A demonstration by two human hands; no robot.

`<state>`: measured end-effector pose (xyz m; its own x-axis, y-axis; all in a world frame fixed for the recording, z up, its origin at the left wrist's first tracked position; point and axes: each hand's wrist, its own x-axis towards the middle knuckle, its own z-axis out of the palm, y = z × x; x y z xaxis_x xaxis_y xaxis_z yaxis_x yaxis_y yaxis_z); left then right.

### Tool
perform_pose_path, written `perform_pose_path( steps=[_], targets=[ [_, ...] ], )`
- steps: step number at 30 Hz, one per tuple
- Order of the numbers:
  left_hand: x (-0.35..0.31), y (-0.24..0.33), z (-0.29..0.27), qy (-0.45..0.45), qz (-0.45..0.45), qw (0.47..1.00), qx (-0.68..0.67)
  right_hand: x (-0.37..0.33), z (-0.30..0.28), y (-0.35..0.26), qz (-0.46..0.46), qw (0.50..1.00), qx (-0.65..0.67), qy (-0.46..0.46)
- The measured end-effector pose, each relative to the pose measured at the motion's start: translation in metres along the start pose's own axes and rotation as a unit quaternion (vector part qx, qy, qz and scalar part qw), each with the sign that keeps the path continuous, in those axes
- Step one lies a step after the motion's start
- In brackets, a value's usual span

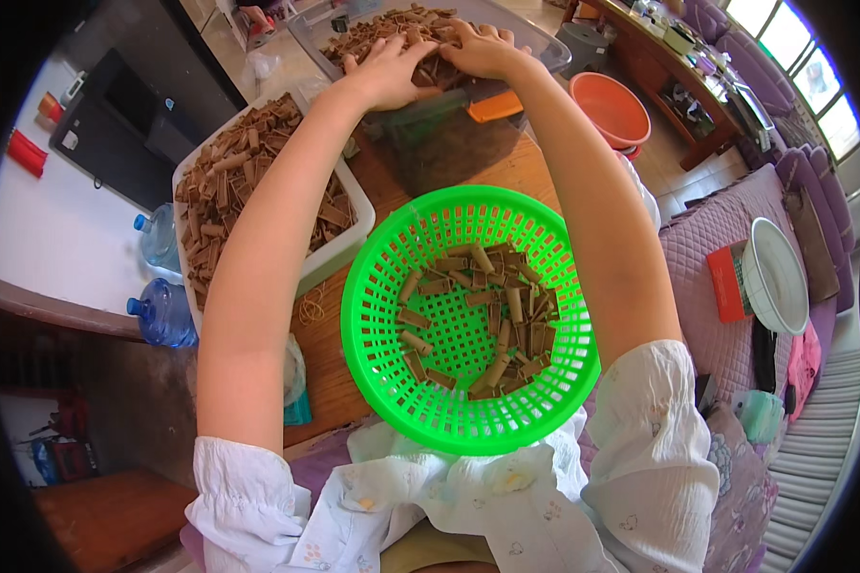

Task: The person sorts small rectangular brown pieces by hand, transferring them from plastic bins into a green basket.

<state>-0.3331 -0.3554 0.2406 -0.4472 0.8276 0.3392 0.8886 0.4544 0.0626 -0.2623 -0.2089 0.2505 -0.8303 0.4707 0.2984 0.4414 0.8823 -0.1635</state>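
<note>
Both arms reach forward over a bright green plastic basket near my body; short brown tube-like and flat pieces lie in it, mostly toward its right side. At the far end, my left hand rests with fingers spread on a heap of similar brown pieces in a clear plastic bin with an orange latch. Close beside it, my right hand also lies on the heap, its fingers apart. The fingertips of both are partly sunk among the pieces. I see neither hand grip anything.
Left of the basket, a white tray full of brown pieces stands on the wooden table. Blue water jugs are beyond it. An orange basin stands at the far right, before a purple sofa holding a white basin.
</note>
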Motion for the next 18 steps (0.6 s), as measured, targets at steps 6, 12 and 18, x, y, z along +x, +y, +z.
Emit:
perform_pose_path(
  steps=[6,12,18],
  targets=[
    [0.022,0.013,-0.011,-0.044,0.104,0.991,0.074,0.005,-0.002,0.026,-0.015,0.954,0.126,0.271],
    [0.057,0.001,-0.001,-0.019,0.322,0.946,0.000,-0.010,-0.014,0.032,0.074,0.856,0.349,0.373],
    [0.101,-0.070,0.025,-0.086,0.147,0.976,0.138,-0.016,-0.018,0.017,0.075,0.919,0.266,0.280]
  ],
)
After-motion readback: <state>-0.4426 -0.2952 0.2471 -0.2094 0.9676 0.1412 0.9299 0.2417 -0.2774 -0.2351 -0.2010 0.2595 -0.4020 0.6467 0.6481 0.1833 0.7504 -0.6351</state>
